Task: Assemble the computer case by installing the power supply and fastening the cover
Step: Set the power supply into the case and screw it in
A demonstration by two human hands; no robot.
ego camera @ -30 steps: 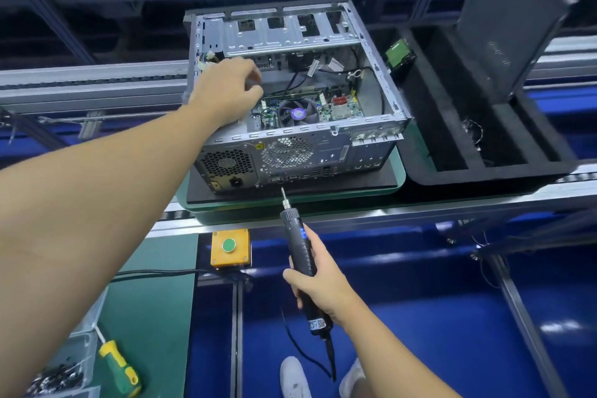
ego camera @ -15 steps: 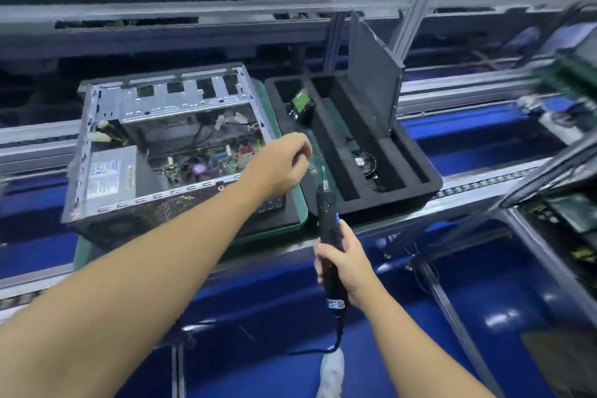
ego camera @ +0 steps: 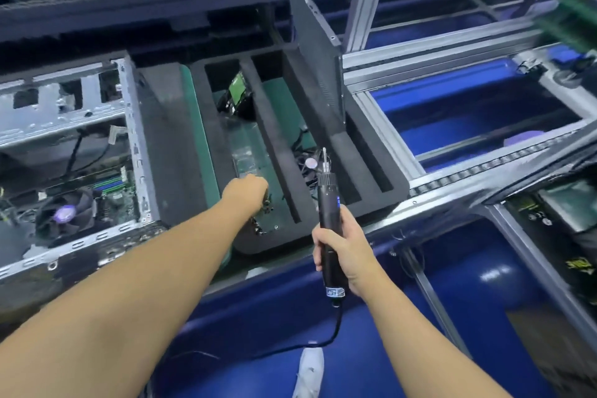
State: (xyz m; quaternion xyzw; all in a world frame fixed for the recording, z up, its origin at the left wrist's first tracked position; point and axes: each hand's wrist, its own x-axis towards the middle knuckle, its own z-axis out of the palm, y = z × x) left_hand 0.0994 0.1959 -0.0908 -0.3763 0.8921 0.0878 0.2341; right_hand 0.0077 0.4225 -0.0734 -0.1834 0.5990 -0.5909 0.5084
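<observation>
In the centre the left hand (ego camera: 247,189), whose grasp I cannot tell from behind, hovers over the screws (ego camera: 261,227) in the foam tray (ego camera: 274,244) and should pinch one only, while the right hand (ego camera: 339,247) grips the electric screwdriver (ego camera: 328,194) upright; the open computer case (ego camera: 135,139) lies at the left.

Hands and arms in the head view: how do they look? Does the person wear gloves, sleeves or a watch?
Both are bare. The left hand and the right hand carry no gloves. The left forearm and the right forearm show no sleeve, watch or bracelet up to the picture's edge. No markings are visible.
</observation>
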